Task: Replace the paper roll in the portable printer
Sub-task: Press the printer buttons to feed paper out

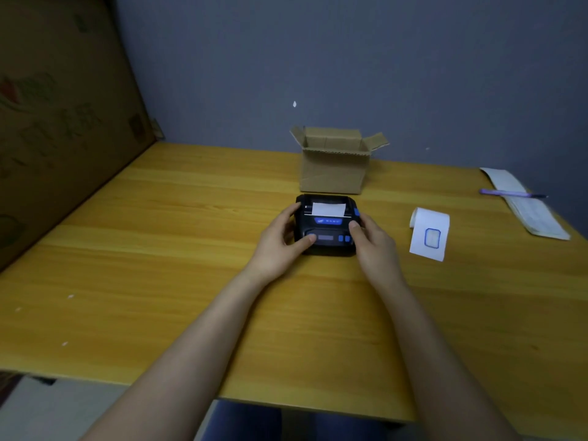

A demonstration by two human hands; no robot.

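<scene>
A small black portable printer (327, 229) with blue buttons lies on the yellow wooden table (159, 265). A short strip of white paper (328, 209) sticks out of its closed lid slot. My left hand (280, 243) grips the printer's left side, thumb resting on the front panel by a blue button. My right hand (372, 246) holds the right side, thumb on the top right corner. A second paper roll (429, 232) lies to the right, partly unrolled, with a blue rounded square drawn on its loose end.
An open cardboard box (334, 160) stands just behind the printer. At the far right lies a pad of printed paper (534, 214) with a purple pen (509, 193) across it. A large cardboard sheet (63, 122) leans along the left. The table's near edge is close to me.
</scene>
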